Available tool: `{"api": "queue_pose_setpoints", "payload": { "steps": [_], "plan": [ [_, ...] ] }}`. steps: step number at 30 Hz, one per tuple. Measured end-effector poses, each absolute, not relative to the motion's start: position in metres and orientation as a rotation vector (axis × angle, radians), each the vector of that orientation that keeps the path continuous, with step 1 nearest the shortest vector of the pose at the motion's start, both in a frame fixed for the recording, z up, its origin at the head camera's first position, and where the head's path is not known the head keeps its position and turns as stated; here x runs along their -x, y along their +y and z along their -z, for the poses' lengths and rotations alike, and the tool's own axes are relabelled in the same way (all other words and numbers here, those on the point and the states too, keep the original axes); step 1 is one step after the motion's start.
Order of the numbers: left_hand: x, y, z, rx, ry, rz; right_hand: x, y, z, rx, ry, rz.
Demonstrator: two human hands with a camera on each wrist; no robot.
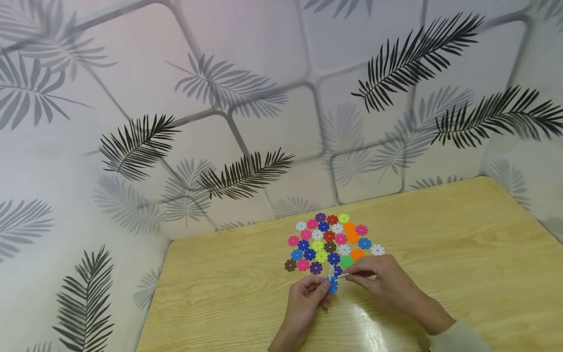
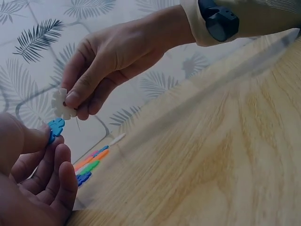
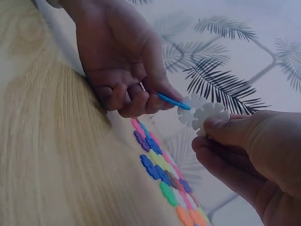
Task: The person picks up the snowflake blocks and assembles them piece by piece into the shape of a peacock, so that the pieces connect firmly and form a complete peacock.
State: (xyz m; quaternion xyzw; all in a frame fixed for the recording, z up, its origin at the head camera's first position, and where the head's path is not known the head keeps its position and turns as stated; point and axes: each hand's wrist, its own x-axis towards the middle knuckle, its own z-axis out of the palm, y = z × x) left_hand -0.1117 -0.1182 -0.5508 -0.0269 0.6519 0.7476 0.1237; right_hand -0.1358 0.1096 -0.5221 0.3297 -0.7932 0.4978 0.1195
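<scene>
At lower centre, the left hand pinches a blue disc, the right hand a white disc. Edge grips likely expose slots.

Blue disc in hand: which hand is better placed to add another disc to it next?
Probably the right hand: it pinches a white disc close to the blue disc, which the left hand holds and can steady.

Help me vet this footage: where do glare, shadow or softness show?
Head: white glare on the table near the bottom edge, and the white disc in the right hand is only a soft, pale sliver; left wrist: dimmer, with a darker band, perhaps shadow, crossing the table diagonally; right wrist: also dim, the left hand's palm shaded.
</scene>
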Motion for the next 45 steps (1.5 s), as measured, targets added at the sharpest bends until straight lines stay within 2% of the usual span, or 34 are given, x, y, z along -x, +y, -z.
{"api": "queue_pose_setpoints", "payload": {
  "steps": [6,14,18,21,27,30,37,45],
  "plan": [
    [0.111,-0.117,0.549,0.082,1.902,-2.166,0.138,0.111,0.53,-1.07,-2.264,-1.467],
    [0.106,-0.119,0.55,0.024,1.942,-2.144,0.138,0.109,0.531,-1.265,-2.207,-1.216],
    [0.108,-0.118,0.551,-0.005,1.923,-2.149,0.139,0.112,0.528,-1.248,-2.214,-1.181],
    [0.11,-0.116,0.55,0.008,1.892,-2.144,0.145,0.12,0.526,-1.135,-2.307,-1.16],
    [0.111,-0.12,0.555,0.063,1.869,-2.175,0.156,0.146,0.535,-0.582,-2.799,-0.837],
    [0.111,-0.12,0.555,0.051,1.87,-2.176,0.159,0.153,0.542,-0.422,-2.894,-0.769],
    [0.112,-0.12,0.555,0.038,1.879,-2.206,0.164,0.161,0.538,-0.351,-2.896,-1.125],
    [0.114,-0.124,0.554,0.198,1.759,-2.287,0.139,0.135,0.515,-0.553,-2.731,-1.59]
  ]
}}
